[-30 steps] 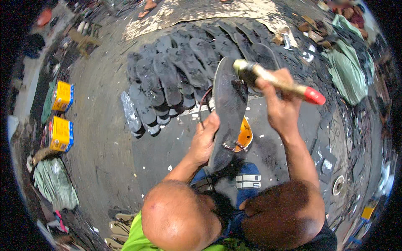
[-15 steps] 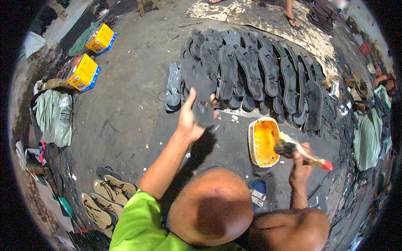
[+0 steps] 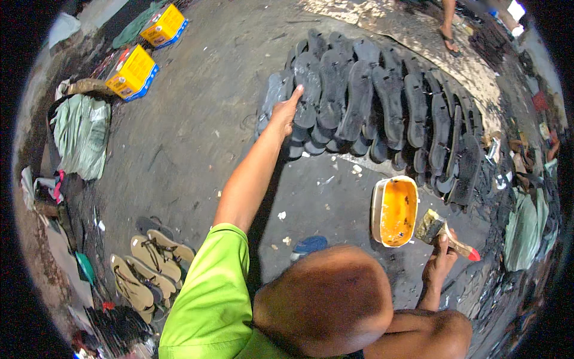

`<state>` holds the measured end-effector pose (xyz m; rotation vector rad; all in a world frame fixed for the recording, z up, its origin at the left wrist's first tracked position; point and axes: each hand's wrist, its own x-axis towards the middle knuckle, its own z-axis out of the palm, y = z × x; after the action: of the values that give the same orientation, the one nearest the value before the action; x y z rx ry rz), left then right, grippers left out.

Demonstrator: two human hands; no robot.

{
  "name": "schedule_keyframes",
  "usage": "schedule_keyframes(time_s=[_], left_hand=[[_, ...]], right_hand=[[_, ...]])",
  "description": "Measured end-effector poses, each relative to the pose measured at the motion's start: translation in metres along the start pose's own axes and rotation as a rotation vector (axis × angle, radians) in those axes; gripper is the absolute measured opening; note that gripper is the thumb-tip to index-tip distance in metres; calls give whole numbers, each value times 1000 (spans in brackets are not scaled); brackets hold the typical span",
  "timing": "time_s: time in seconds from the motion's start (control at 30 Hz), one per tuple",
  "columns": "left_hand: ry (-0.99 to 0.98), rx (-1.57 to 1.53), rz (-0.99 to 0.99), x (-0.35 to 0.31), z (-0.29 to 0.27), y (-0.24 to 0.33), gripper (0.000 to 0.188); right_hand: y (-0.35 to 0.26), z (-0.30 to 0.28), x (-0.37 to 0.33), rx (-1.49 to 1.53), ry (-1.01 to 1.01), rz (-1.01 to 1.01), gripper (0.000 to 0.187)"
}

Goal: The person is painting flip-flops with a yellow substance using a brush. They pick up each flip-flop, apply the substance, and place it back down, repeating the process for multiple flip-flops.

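Note:
My left hand reaches far forward, one finger stretched out, and holds a dark shoe sole flat against the left end of a row of several dark soles spread overlapping on the ground. My right hand stays low near my knee, closed on a brush with a wooden, red-tipped handle. Its bristles hang just right of a white tub filled with orange glue. My own head and green shirt fill the lower middle of the view.
Two yellow boxes sit at the far left, above a green sack. Tan sandals lie in pairs at my left side. A small blue object lies near my knee. Another person's foot stands beyond the soles.
My left hand has carried the sole forward and down onto the row's left end. My right hand with the brush has shifted a little, still beside the tub.

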<state>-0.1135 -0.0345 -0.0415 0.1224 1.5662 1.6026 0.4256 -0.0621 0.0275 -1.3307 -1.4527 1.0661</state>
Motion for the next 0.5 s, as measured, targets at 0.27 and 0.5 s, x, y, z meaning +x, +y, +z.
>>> schedule_keyframes(time_s=[0.27, 0.5], left_hand=[[432, 650, 712, -199, -100, -40, 37], [1104, 1210, 267, -342, -332, -147, 78]], right_hand=[[34, 44, 38, -656, -234, -304, 50], [15, 58, 41, -321, -243, -327, 53]])
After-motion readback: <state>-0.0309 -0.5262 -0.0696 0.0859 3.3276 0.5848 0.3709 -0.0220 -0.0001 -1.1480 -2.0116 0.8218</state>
